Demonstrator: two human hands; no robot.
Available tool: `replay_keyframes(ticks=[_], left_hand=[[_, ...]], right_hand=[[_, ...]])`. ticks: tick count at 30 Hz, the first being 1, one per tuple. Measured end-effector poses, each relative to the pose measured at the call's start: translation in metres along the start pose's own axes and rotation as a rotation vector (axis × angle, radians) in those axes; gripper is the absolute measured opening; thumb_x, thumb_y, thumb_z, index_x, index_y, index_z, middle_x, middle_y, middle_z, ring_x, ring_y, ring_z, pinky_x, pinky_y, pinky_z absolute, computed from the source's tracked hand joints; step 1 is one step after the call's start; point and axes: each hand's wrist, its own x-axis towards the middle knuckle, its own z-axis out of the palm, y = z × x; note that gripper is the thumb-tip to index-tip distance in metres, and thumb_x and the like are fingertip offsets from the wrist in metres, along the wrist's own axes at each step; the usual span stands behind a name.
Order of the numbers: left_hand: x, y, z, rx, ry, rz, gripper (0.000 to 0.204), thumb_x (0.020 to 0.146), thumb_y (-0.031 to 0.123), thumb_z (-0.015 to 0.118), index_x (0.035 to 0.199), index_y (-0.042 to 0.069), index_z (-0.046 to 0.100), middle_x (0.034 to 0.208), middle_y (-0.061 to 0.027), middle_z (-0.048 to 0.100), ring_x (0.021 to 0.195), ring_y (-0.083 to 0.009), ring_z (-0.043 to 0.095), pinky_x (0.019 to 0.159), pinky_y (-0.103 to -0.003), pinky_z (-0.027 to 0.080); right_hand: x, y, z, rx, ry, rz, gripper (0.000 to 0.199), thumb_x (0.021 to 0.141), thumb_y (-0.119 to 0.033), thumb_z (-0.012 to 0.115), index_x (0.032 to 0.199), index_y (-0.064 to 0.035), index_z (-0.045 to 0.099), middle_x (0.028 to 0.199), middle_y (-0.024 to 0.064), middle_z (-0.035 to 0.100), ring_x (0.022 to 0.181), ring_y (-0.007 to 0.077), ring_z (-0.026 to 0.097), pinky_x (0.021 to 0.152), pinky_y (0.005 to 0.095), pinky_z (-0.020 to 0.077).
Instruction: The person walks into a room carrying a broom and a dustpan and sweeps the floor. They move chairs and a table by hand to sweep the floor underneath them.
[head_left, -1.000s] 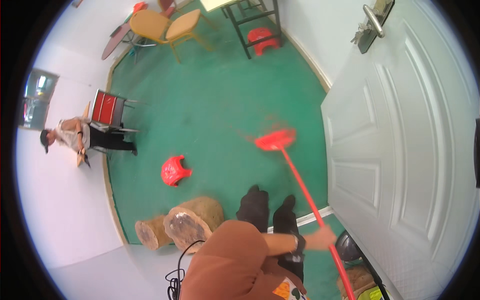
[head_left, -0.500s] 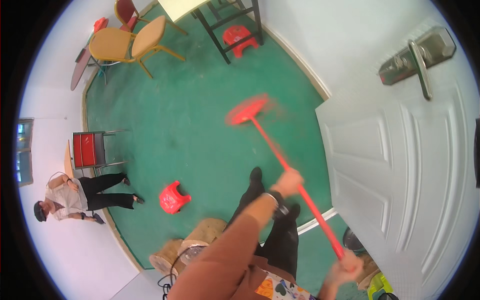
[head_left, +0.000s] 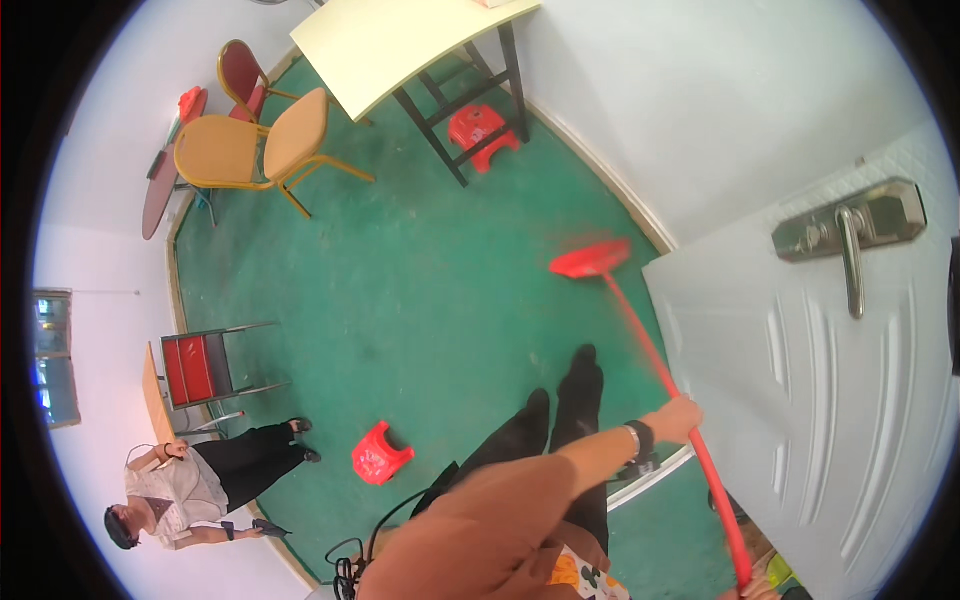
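Observation:
A red broom [head_left: 640, 335] slants across the right side, its handle running from the lower right up to a motion-blurred head near the door. My left hand [head_left: 677, 419], with a dark band at the wrist, is wrapped round the middle of the handle. Lower down, at the bottom edge, my right hand [head_left: 760, 588] grips the handle's end and is partly cut off by the frame. Beneath the broom head lies the green floor [head_left: 400, 310]. My brown-sleeved left arm covers part of my body and dark trousers.
A white door [head_left: 790, 350] with a metal handle stands at the right. On the left are a red stool [head_left: 382, 453], a person [head_left: 200, 485] and a red-backed chair [head_left: 190, 368]. Farther off stand tan chairs [head_left: 300, 130], a pale table [head_left: 400, 50] and another red stool [head_left: 482, 135].
The broom head has swung right, toward the door, and both hands have shifted right with the handle. My feet have moved, and the whole view has shifted, with the room's furniture appearing lower.

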Motion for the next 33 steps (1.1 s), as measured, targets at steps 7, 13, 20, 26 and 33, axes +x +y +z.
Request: replay_keyframes(ticks=[7, 13, 20, 26, 33], left_hand=[[0.044, -0.087, -0.056, -0.035, 0.017, -0.153, 0.013, 0.059, 0.017, 0.066, 0.069, 0.01, 0.064, 0.073, -0.0113, 0.059, 0.079, -0.0302, 0.056, 0.071, -0.04, 0.043], [0.027, -0.185, -0.19, -0.018, 0.542, -0.307, 0.007, 0.056, 0.012, 0.063, 0.055, 0.01, 0.056, 0.063, -0.0081, 0.057, 0.07, -0.0285, 0.054, 0.068, -0.038, 0.042], [-0.115, -0.251, -0.249, 0.209, 0.485, -0.646, 0.009, 0.058, 0.014, 0.063, 0.053, 0.013, 0.056, 0.058, -0.0057, 0.056, 0.063, -0.0271, 0.056, 0.067, -0.038, 0.042], [-0.045, -0.203, -0.29, 0.188, 0.397, -0.498, 0.016, 0.057, 0.027, 0.068, 0.055, 0.014, 0.058, 0.057, -0.0059, 0.059, 0.059, -0.0261, 0.059, 0.061, -0.039, 0.046], [0.067, -0.224, -0.301, -0.071, 0.401, -0.366, 0.01, 0.054, 0.015, 0.065, 0.053, 0.007, 0.058, 0.059, -0.0149, 0.056, 0.062, -0.0345, 0.056, 0.062, -0.043, 0.043]], right_hand=[[0.022, 0.064, 0.108, 0.194, -0.232, 0.144, 0.039, 0.083, -0.024, 0.042, 0.048, -0.0166, 0.027, 0.042, -0.0018, 0.024, 0.041, 0.0137, 0.027, 0.053, 0.0336, 0.03], [0.017, 0.135, 0.263, 0.094, -0.899, 0.07, 0.042, 0.093, -0.023, 0.034, 0.052, -0.0146, 0.028, 0.043, -0.0018, 0.026, 0.039, 0.0107, 0.022, 0.046, 0.03, 0.024], [-0.046, 0.193, 0.357, 0.103, -1.19, 0.418, 0.043, 0.094, -0.022, 0.029, 0.053, -0.0125, 0.03, 0.044, 0.0013, 0.033, 0.042, 0.0151, 0.032, 0.052, 0.0317, 0.0323], [0.035, 0.162, 0.376, -0.111, -0.637, 0.129, 0.038, 0.093, -0.025, 0.034, 0.057, -0.0119, 0.034, 0.046, 0.0021, 0.037, 0.042, 0.0127, 0.032, 0.05, 0.0288, 0.033], [0.02, 0.105, 0.448, 0.018, -0.856, 0.168, 0.042, 0.088, -0.029, 0.039, 0.049, -0.0174, 0.028, 0.042, -0.002, 0.023, 0.041, 0.0127, 0.027, 0.055, 0.0325, 0.0304]])
